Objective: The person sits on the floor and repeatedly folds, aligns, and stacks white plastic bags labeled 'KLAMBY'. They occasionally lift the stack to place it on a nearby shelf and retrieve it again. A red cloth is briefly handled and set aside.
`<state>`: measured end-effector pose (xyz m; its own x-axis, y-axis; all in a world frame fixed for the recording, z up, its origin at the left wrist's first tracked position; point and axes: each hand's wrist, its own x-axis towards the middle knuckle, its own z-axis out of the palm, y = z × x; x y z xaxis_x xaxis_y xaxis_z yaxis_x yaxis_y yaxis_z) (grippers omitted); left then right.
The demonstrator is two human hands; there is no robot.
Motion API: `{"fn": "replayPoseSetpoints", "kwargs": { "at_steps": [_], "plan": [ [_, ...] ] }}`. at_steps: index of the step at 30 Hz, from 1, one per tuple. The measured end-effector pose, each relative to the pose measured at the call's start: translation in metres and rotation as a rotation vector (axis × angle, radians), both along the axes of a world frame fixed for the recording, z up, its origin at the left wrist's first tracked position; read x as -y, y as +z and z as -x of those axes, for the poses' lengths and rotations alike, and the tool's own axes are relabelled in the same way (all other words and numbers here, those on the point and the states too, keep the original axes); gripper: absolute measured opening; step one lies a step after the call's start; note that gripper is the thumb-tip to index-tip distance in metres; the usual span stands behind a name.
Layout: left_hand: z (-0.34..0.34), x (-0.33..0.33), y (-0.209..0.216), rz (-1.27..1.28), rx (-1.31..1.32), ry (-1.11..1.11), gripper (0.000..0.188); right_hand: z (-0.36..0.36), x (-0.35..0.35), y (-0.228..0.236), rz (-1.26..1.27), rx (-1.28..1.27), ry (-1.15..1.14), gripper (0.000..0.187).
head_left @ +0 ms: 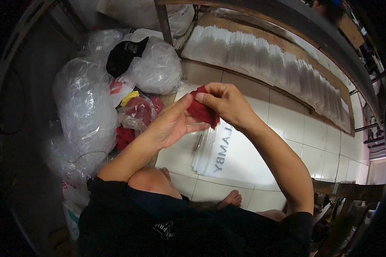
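A piece of dark red cloth is held up between my two hands, above the tiled floor. My right hand pinches its upper edge between thumb and fingers. My left hand is at the cloth's left side, thumb and upper fingers against it, lower fingers stretched out beneath; the exact hold is partly hidden by the cloth. Below the hands lies a stack of white printed plastic sheets or bags with dark lettering on top.
Clear plastic bags bulge at the left, with a black cap on top and red cloths beside them. Rows of thin translucent sheets stand on a brown board at the far right. A metal frame bar crosses above them.
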<state>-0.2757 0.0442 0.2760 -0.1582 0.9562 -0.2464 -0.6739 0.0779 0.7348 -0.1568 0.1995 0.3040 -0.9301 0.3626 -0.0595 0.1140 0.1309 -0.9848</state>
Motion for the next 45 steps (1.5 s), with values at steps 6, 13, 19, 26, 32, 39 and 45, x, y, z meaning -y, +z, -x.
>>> {"fn": "replayPoseSetpoints", "kwargs": {
  "at_steps": [6,13,19,26,32,39,45],
  "plan": [
    [0.004,0.008,0.0,0.028,-0.348,0.262,0.02,-0.001,-0.005,-0.008,0.121,-0.152,0.005,0.02],
    [0.014,0.025,-0.003,0.063,-0.489,0.478,0.015,0.007,0.007,-0.016,0.141,-0.116,0.01,0.023],
    [0.014,0.02,0.002,0.083,-1.282,0.347,0.022,0.01,0.02,-0.014,0.102,-0.113,0.106,0.024],
    [0.035,0.032,-0.008,-0.046,-0.977,0.455,0.007,0.005,0.009,-0.019,0.298,-0.232,-0.011,0.026],
    [0.044,0.042,-0.009,-0.282,0.047,0.328,0.014,0.009,0.009,-0.023,0.523,-0.24,-0.016,0.018],
    [0.03,0.037,0.013,-0.015,0.242,0.153,0.024,0.011,0.013,-0.018,0.515,-0.195,0.071,0.011],
    [0.031,0.03,-0.021,-0.053,-0.115,0.25,0.019,0.012,0.033,-0.011,0.225,-0.154,0.049,0.019]
  ]
}}
